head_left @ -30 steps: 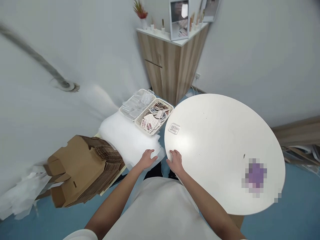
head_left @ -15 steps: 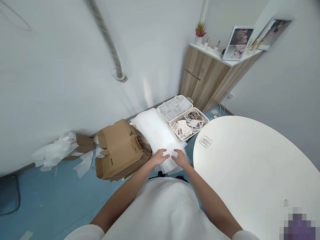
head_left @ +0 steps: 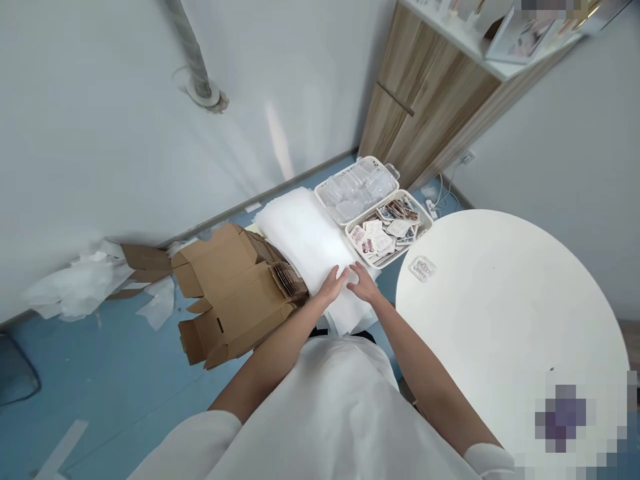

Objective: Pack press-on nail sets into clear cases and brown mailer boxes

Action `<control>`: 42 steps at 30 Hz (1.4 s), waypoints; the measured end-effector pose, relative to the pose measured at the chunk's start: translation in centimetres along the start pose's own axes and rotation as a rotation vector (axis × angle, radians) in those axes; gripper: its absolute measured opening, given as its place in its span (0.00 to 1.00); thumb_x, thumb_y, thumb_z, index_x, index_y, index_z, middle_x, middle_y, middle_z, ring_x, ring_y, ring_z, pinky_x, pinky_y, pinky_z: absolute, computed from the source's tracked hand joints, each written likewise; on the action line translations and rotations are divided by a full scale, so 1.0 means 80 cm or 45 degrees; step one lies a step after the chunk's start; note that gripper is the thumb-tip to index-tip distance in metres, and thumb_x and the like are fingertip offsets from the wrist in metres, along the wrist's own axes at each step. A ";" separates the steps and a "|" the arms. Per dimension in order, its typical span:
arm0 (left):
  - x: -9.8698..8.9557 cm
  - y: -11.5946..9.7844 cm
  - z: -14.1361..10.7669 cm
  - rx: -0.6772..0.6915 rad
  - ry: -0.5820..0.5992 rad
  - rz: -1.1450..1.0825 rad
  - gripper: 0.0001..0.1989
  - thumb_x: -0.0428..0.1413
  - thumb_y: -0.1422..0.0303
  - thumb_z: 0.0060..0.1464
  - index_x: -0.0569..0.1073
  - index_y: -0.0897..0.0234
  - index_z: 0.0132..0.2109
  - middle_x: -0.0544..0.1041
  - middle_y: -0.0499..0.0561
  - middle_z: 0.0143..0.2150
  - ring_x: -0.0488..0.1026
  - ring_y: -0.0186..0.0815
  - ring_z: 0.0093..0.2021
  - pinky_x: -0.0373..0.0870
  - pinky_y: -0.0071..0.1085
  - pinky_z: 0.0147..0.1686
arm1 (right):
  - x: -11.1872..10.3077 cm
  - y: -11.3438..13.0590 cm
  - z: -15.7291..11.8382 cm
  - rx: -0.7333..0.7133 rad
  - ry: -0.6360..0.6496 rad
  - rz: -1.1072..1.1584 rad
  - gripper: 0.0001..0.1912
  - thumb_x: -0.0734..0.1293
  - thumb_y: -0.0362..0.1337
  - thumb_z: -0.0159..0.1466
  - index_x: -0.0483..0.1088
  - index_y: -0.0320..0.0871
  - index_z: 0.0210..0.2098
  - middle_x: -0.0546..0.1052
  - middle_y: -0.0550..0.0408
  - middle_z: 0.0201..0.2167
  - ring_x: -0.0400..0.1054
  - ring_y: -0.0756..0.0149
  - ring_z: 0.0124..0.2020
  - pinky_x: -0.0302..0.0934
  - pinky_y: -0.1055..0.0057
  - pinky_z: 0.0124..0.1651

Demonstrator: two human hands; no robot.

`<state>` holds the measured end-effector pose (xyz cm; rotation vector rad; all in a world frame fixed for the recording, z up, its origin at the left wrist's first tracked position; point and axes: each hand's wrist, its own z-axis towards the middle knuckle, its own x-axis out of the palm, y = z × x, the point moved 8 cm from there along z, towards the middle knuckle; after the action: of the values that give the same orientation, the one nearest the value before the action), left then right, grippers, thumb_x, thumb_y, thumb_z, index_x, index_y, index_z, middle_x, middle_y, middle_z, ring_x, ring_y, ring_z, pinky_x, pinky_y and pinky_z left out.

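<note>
The stack of white sheets (head_left: 303, 230) lies below both hands, between the flat cardboard boxes (head_left: 235, 287) at 9 o'clock and the round table (head_left: 510, 300) at 3 o'clock. Its long axis goes from 11 o'clock, where the far end points to the wall, to 5 o'clock, where the near end comes close to the person's body. The left hand (head_left: 333, 287) and the right hand (head_left: 364, 284) are just beside each other above its near part. Both are empty, with fingers apart and gently curved; I cannot tell whether any fingertip touches the sheets.

At 1 to 2 o'clock from the hands is a basket (head_left: 400, 250) with printed cards (head_left: 377, 240), its long side pointing from 8 to 2 o'clock. Their printing is too small for reading.

The hands and forearms cover part of the near sheets, and the bright white surface makes single edges difficult to see. The purple thing (head_left: 563, 417) on the table is blurred into squares. The picture frame (head_left: 523, 40) at 1 o'clock is partly masked.
</note>
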<state>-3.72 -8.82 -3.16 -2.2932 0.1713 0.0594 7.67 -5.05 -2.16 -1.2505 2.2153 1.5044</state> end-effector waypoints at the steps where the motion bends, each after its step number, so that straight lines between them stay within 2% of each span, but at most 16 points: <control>1: -0.004 0.003 0.004 -0.030 -0.029 -0.017 0.37 0.41 0.45 0.48 0.50 0.61 0.60 0.47 0.52 0.63 0.44 0.40 0.62 0.46 0.33 0.57 | 0.001 -0.001 0.010 0.008 0.001 -0.022 0.33 0.62 0.37 0.51 0.53 0.42 0.56 0.46 0.49 0.61 0.40 0.58 0.62 0.42 0.60 0.59; 4: -0.012 0.014 0.012 -0.082 -0.095 -0.089 0.35 0.43 0.46 0.49 0.52 0.60 0.59 0.49 0.52 0.63 0.46 0.40 0.62 0.48 0.32 0.57 | 0.007 -0.003 0.034 -0.028 -0.016 -0.095 0.32 0.62 0.38 0.51 0.54 0.39 0.55 0.50 0.47 0.60 0.42 0.56 0.61 0.42 0.59 0.59; 8: -0.014 0.020 0.023 -0.034 -0.183 -0.232 0.30 0.49 0.51 0.48 0.59 0.61 0.55 0.55 0.54 0.61 0.52 0.41 0.60 0.52 0.33 0.54 | 0.028 0.011 0.041 -0.226 0.002 -0.202 0.31 0.61 0.36 0.52 0.55 0.39 0.55 0.56 0.46 0.58 0.45 0.56 0.60 0.41 0.56 0.59; 11: -0.014 0.014 0.032 0.094 -0.231 -0.337 0.19 0.51 0.57 0.49 0.68 0.63 0.46 0.68 0.56 0.51 0.64 0.41 0.52 0.59 0.34 0.49 | 0.047 0.025 0.031 -0.320 0.059 -0.266 0.32 0.61 0.34 0.52 0.52 0.42 0.56 0.55 0.48 0.59 0.43 0.54 0.61 0.38 0.48 0.58; 13: -0.019 0.013 0.038 0.126 -0.310 -0.406 0.14 0.51 0.60 0.50 0.70 0.64 0.40 0.73 0.55 0.42 0.69 0.38 0.44 0.63 0.33 0.44 | 0.055 0.035 0.022 -0.382 0.071 -0.285 0.34 0.60 0.32 0.51 0.51 0.43 0.57 0.54 0.48 0.59 0.42 0.53 0.61 0.36 0.46 0.57; 16: -0.033 0.025 0.043 0.057 -0.538 -0.512 0.08 0.51 0.65 0.49 0.70 0.65 0.34 0.73 0.53 0.33 0.70 0.35 0.36 0.65 0.31 0.37 | 0.059 0.049 0.010 -0.507 0.092 -0.270 0.35 0.60 0.31 0.50 0.51 0.42 0.57 0.53 0.48 0.60 0.41 0.53 0.61 0.37 0.47 0.57; 18: -0.041 0.032 0.042 0.013 -0.662 -0.557 0.06 0.50 0.67 0.49 0.68 0.65 0.31 0.72 0.50 0.29 0.69 0.32 0.32 0.65 0.29 0.33 | 0.058 0.056 0.003 -0.610 0.119 -0.216 0.32 0.60 0.30 0.50 0.54 0.43 0.55 0.54 0.49 0.59 0.43 0.54 0.60 0.39 0.49 0.57; 19: -0.044 0.034 0.041 -0.001 -0.708 -0.555 0.06 0.49 0.68 0.49 0.68 0.65 0.30 0.70 0.49 0.28 0.68 0.31 0.30 0.65 0.28 0.31 | 0.054 0.058 0.001 -0.644 0.101 -0.174 0.29 0.59 0.30 0.51 0.58 0.44 0.53 0.55 0.50 0.58 0.46 0.56 0.59 0.41 0.51 0.57; 21: -0.050 0.037 0.038 -0.017 -0.771 -0.518 0.06 0.49 0.68 0.49 0.67 0.65 0.28 0.68 0.47 0.26 0.66 0.29 0.28 0.63 0.26 0.30 | 0.036 0.055 0.003 -0.622 -0.046 -0.075 0.23 0.58 0.31 0.53 0.62 0.45 0.49 0.59 0.50 0.56 0.50 0.58 0.57 0.45 0.54 0.56; 23: -0.054 0.036 0.034 -0.012 -0.781 -0.491 0.07 0.49 0.67 0.49 0.68 0.65 0.28 0.68 0.46 0.25 0.65 0.29 0.27 0.63 0.26 0.29 | 0.015 0.046 0.010 -0.489 -0.242 0.027 0.21 0.59 0.34 0.55 0.62 0.44 0.49 0.61 0.48 0.54 0.54 0.59 0.54 0.50 0.57 0.54; 25: -0.055 0.035 0.031 -0.008 -0.760 -0.504 0.07 0.49 0.66 0.49 0.68 0.65 0.28 0.67 0.46 0.25 0.64 0.28 0.27 0.62 0.25 0.29 | 0.002 0.037 0.019 -0.336 -0.337 0.122 0.24 0.61 0.39 0.55 0.58 0.43 0.51 0.64 0.46 0.50 0.60 0.60 0.47 0.56 0.59 0.49; 28: -0.055 0.033 0.025 -0.012 -0.735 -0.527 0.08 0.49 0.65 0.49 0.68 0.65 0.28 0.66 0.46 0.23 0.63 0.28 0.26 0.61 0.25 0.28 | 0.000 0.040 0.031 -0.252 -0.301 0.182 0.26 0.63 0.41 0.54 0.57 0.42 0.51 0.69 0.49 0.41 0.64 0.64 0.34 0.61 0.63 0.40; 30: -0.055 0.029 0.023 -0.001 -0.714 -0.526 0.09 0.49 0.65 0.49 0.68 0.65 0.28 0.65 0.45 0.22 0.62 0.28 0.24 0.61 0.25 0.26 | -0.002 0.048 0.035 -0.277 -0.289 0.137 0.23 0.63 0.40 0.53 0.59 0.43 0.48 0.69 0.50 0.39 0.63 0.66 0.30 0.61 0.65 0.37; 35: -0.056 0.024 0.021 0.056 -0.662 -0.513 0.09 0.50 0.64 0.49 0.68 0.65 0.30 0.64 0.44 0.21 0.60 0.26 0.21 0.60 0.25 0.24 | -0.010 0.058 0.035 -0.273 -0.333 -0.021 0.13 0.59 0.34 0.55 0.65 0.44 0.40 0.71 0.55 0.32 0.63 0.68 0.27 0.59 0.68 0.35; 38: -0.055 0.028 0.018 0.032 -0.655 -0.528 0.09 0.51 0.63 0.48 0.67 0.65 0.32 0.65 0.44 0.20 0.62 0.26 0.21 0.62 0.25 0.24 | -0.020 0.062 0.027 -0.253 -0.408 -0.034 0.12 0.58 0.34 0.56 0.65 0.43 0.39 0.72 0.56 0.30 0.64 0.68 0.27 0.58 0.68 0.35; 42: -0.049 0.018 0.011 0.097 -0.571 -0.580 0.10 0.51 0.62 0.48 0.66 0.65 0.30 0.67 0.45 0.23 0.65 0.27 0.24 0.64 0.25 0.27 | -0.035 0.079 0.008 -0.325 -0.555 -0.093 0.14 0.56 0.34 0.57 0.65 0.41 0.42 0.71 0.53 0.31 0.64 0.64 0.34 0.58 0.66 0.40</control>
<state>-7.79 -8.70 -4.48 -2.1294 -0.5666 0.3201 4.67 -2.23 3.41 -0.9342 1.7268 1.8630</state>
